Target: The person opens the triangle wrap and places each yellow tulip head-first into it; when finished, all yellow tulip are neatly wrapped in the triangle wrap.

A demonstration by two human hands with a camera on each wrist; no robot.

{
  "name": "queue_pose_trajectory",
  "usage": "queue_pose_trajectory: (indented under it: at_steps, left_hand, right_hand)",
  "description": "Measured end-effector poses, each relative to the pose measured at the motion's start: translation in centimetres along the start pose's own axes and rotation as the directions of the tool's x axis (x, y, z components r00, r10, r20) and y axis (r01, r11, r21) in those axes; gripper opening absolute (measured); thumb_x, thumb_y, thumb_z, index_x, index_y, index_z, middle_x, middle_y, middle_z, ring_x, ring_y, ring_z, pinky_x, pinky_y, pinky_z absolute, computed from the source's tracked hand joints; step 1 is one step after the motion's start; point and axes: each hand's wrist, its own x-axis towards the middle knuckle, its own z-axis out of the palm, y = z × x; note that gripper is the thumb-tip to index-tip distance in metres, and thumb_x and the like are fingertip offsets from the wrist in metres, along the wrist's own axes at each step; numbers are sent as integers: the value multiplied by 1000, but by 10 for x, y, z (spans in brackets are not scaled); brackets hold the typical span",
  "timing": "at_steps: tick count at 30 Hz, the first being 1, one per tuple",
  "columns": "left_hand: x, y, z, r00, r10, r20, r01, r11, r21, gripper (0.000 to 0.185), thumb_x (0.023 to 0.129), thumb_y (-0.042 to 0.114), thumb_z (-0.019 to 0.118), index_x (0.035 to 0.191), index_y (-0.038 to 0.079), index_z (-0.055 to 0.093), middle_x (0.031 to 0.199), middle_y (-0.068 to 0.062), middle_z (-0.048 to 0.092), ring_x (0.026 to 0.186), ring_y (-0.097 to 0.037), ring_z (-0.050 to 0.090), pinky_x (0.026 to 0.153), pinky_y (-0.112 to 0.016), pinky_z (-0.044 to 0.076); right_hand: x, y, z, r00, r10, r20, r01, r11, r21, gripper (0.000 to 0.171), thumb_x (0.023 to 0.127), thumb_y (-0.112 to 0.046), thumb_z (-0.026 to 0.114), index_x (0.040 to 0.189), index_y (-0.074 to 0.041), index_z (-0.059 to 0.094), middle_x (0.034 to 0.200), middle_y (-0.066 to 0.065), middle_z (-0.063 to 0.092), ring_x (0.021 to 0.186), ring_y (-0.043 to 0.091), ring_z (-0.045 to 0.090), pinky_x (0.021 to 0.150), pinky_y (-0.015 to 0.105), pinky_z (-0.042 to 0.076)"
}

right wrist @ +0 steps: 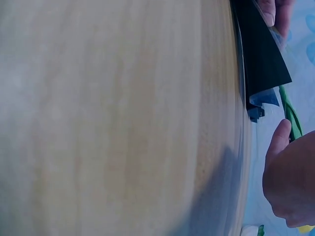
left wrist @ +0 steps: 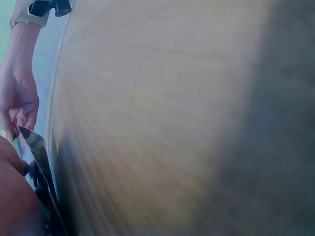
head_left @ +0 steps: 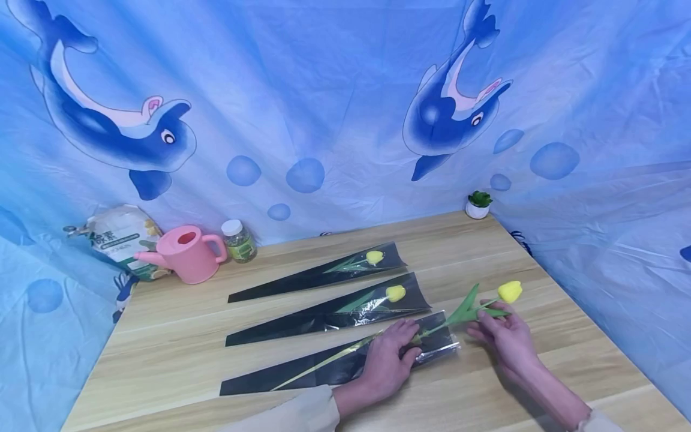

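Note:
A yellow tulip (head_left: 510,291) with green leaves lies partly inside a black sleeve with a clear front (head_left: 254,383). Its long stem shows through the film, while the bloom and leaves are outside the wide right end. My right hand (head_left: 510,342) pinches the tulip by its upper stem and leaves. Across the sleeve near its mouth rests my left hand (head_left: 385,360), fingers extended on the film, covering part of the stem. In the right wrist view the sleeve's mouth (right wrist: 268,64) gapes a little. The left wrist view shows little of the sleeve.
Two more black sleeves, one farther (head_left: 291,287) and one nearer (head_left: 281,333), each hold a yellow tulip. A pink watering can (head_left: 191,258), a lidded jar (head_left: 240,243) and a white bag (head_left: 121,234) stand back left. A small potted plant (head_left: 478,205) is back right.

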Motion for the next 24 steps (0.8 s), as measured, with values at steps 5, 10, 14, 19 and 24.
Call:
queue_pose_trajectory:
  at_steps: [5, 10, 14, 19, 24]
  left_hand:
    - [1, 0, -1, 1000, -24, 5, 24, 1000, -14, 47, 85, 11, 78, 130, 3, 66, 133, -13, 63, 124, -30, 58, 103, -47, 47]
    - [2, 0, 0, 1000, -19, 9, 19, 1000, -11, 47, 86, 12, 77, 130, 4, 66, 133, -13, 63, 125, -30, 58, 103, -47, 47]
    - [2, 0, 1, 1000, -13, 7, 13, 1000, -15, 47, 85, 11, 78, 130, 4, 66, 133, -12, 63, 125, -30, 58, 103, -46, 47]
    - [2, 0, 2, 1000, -5, 4, 5, 1000, -7, 46, 85, 11, 78, 129, 3, 67, 132, -12, 63, 124, -29, 58, 103, -45, 47]
    - [3, 0, 2, 1000, -1, 3, 1, 1000, 1, 46, 85, 12, 78, 129, 3, 67, 132, -13, 63, 124, -29, 59, 103, -44, 47]
  right_hand:
    - [-3, 3, 5, 999, 48, -6, -48, 997, -54, 24, 97, -1, 62, 120, -4, 55, 95, 7, 72, 83, 17, 73, 80, 32, 59]
    - [-6, 5, 6, 996, 82, -21, -84, 986, -142, 29, 98, -7, 64, 125, -8, 58, 104, 2, 69, 88, 18, 70, 80, 34, 59]
    - [-7, 4, 1, 995, 104, -11, -104, 992, -71, 22, 100, -10, 61, 122, -13, 61, 109, -2, 68, 94, 16, 68, 81, 31, 58]
    - [-6, 0, -4, 996, 91, 10, -91, 995, 31, 14, 103, -12, 56, 115, -15, 63, 102, 2, 72, 92, 17, 70, 80, 32, 59]
    - [-7, -1, -6, 992, 125, -12, -124, 992, 32, 10, 105, -17, 54, 108, -14, 63, 97, 5, 72, 92, 18, 71, 83, 34, 59]
